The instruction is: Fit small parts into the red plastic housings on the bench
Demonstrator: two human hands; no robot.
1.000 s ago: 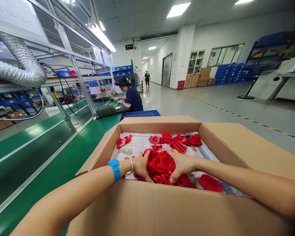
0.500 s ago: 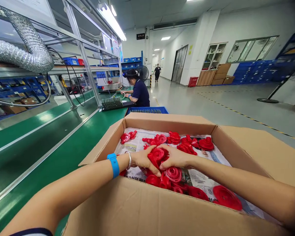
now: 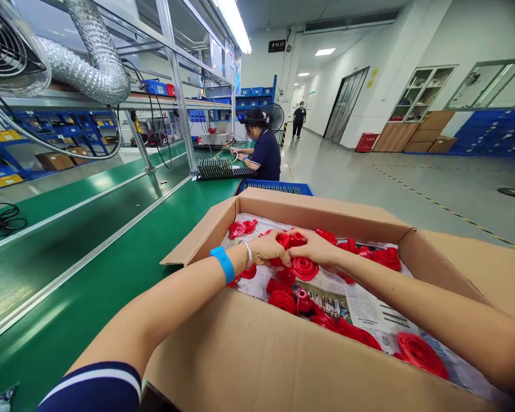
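Note:
Both my arms reach into an open cardboard box (image 3: 257, 355) lined with newspaper (image 3: 369, 312). My left hand (image 3: 269, 249), with a blue wristband and a silver bangle, and my right hand (image 3: 315, 248) are closed together round a handful of red plastic disc-shaped parts (image 3: 288, 239), held just above the paper. More red parts (image 3: 304, 268) hang and lie under the hands, others (image 3: 419, 353) are scattered along the box bottom toward the near right and several (image 3: 241, 228) sit in the far left corner.
A green conveyor bench (image 3: 90, 257) runs along the left under a metal frame with ducting (image 3: 90, 63) and blue bins. Beyond the box stands a blue crate (image 3: 274, 187); a seated co-worker (image 3: 261, 150) works at a black tray. Another person walks far down the aisle.
My hands have drawn together and lifted a bunch of red parts off the pile, moving toward the far side of the box. The view has swung left.

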